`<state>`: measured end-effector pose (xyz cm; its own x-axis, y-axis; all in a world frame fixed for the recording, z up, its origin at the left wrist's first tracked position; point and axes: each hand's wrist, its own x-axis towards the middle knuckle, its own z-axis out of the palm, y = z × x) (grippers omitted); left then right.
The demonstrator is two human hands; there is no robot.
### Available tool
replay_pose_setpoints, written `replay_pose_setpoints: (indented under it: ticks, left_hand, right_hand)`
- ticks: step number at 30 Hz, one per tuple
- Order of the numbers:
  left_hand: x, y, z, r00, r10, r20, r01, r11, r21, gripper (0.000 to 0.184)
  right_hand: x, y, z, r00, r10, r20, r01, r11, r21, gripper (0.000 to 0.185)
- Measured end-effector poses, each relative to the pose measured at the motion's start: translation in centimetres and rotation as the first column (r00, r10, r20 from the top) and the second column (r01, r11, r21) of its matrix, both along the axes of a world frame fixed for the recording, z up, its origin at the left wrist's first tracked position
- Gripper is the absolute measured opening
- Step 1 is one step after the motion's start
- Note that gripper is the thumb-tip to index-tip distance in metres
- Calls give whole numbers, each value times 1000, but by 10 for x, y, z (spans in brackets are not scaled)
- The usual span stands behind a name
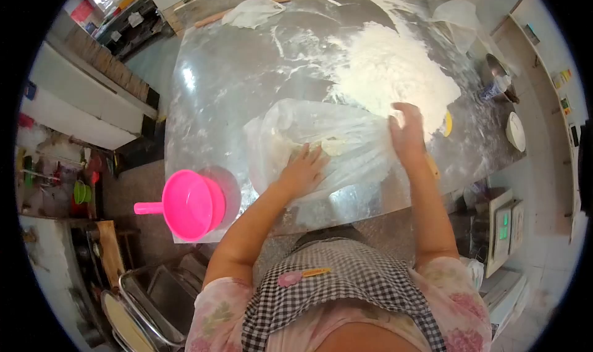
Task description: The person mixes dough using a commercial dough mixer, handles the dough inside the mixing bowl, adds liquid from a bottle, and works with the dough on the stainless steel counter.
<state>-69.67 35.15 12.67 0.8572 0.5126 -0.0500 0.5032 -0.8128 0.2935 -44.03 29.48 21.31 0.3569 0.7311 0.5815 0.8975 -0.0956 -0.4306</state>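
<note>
A clear plastic bag lies across the metal tabletop, with a pale lump showing through it. My left hand rests on the bag's near left part, fingers spread. At the bag's creased right end is my right hand, curved, with thumb and forefinger apart; the other fingers are partly hidden. A broad heap of white flour lies just beyond it. Beside my right wrist are a yellow scraper and a wooden handle, partly covered by my arm.
A pink dipper stands at the table's near left corner. A rolling pin and another plastic bag lie at the far edge. On the right are a metal bowl, a white bowl and a scale.
</note>
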Motion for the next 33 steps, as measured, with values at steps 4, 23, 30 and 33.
replay_pose_setpoints:
  ticks: [4,23,30,33]
  left_hand:
    - [5,7,38,988,149,-35,-149,989,-20,38]
    - [66,32,97,911,153,383,-65,970,-234,26]
    - [174,0,103,937,-19,349,125,951,-284,33]
    - [215,-16,99,933,-57,355,189,918,-348,32]
  right_hand:
    - [-83,24,-25,793,604,-76,-600,753,-270,22]
    - [-45,-141,-18,830,-139,-541,-88,924,-373,12]
    - [-41,-370,-98,565,-622,-541,223,747,-626,17]
    - [-82,-478,-195,821,-567,-68,422,682,-597,28]
